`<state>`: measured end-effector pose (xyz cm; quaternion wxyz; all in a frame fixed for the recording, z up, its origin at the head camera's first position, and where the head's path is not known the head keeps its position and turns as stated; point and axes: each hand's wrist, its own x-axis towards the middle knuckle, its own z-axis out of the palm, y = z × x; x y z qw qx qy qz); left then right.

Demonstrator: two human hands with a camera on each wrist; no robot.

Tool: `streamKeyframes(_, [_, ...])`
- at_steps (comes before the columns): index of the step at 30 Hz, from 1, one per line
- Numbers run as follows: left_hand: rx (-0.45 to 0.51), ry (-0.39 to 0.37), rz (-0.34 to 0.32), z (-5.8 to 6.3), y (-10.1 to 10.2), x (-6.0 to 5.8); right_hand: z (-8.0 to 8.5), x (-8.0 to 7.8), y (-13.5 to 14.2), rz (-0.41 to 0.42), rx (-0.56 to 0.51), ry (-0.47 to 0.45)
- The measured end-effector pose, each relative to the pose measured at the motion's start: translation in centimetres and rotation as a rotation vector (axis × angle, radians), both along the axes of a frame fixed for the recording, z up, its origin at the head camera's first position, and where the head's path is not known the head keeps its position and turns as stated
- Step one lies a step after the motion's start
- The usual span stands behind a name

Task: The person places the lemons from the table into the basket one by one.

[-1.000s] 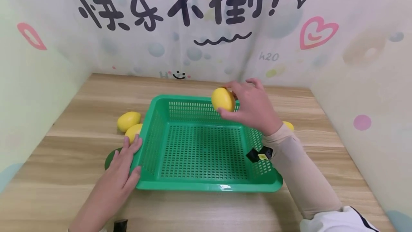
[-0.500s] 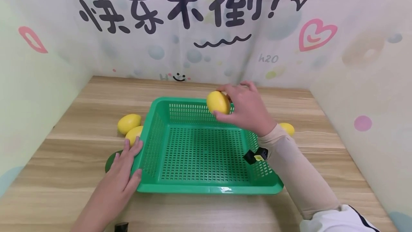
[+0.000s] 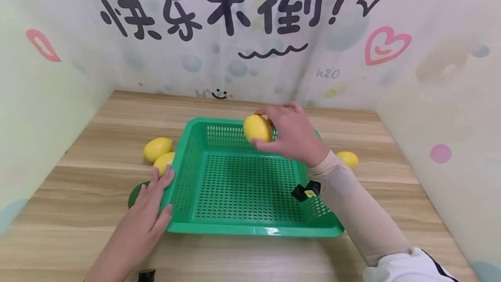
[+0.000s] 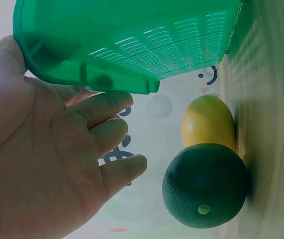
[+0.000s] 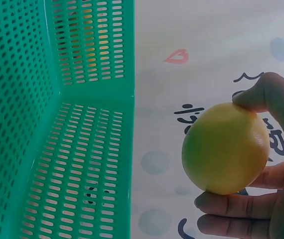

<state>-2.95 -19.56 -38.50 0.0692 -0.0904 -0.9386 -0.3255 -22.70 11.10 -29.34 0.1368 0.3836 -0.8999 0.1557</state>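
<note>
My right hand (image 3: pixel 294 136) pinches a lemon (image 3: pixel 257 128) between thumb and fingers, above the far side of a green plastic basket (image 3: pixel 250 231). The right wrist view shows the same lemon (image 5: pixel 225 149) beside the basket's slotted wall (image 5: pixel 72 164). With fingers fairly straight, my left hand (image 3: pixel 146 206) rests along the basket's left rim. Under that rim, in the left wrist view, the palm (image 4: pixel 47 164) faces the camera. Nothing lies inside the basket. Just left of it are two lemons and a dark green round fruit (image 4: pixel 205 186), partly hidden by my left hand in the head view.
One lemon (image 3: pixel 158 149) lies left of the basket, with a second lemon (image 3: pixel 163 163) against its rim. Another lemon (image 3: pixel 347 159) sits to the right, behind my right forearm. The wooden table (image 3: pixel 90 177) meets printed walls at the back and sides.
My right hand has carried the lemon a little to the left and slightly lower over the basket's far side. The lemon on the right shows more fully. My left hand stays at the rim.
</note>
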Motion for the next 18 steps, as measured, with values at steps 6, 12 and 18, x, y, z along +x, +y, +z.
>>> streamKeyframes(6, [-0.001,0.010,-0.008,-0.1,0.1,-0.2,-0.1,0.2,-0.4,0.022,0.017,0.020])
streamKeyframes(12, [0.003,0.003,-0.010,-0.2,0.1,-0.2,-0.5,0.1,-0.9,0.043,0.026,0.031])
streamKeyframes(18, [0.004,-0.001,-0.002,-0.2,0.1,-0.1,-0.5,0.1,-1.3,0.055,0.024,0.041])
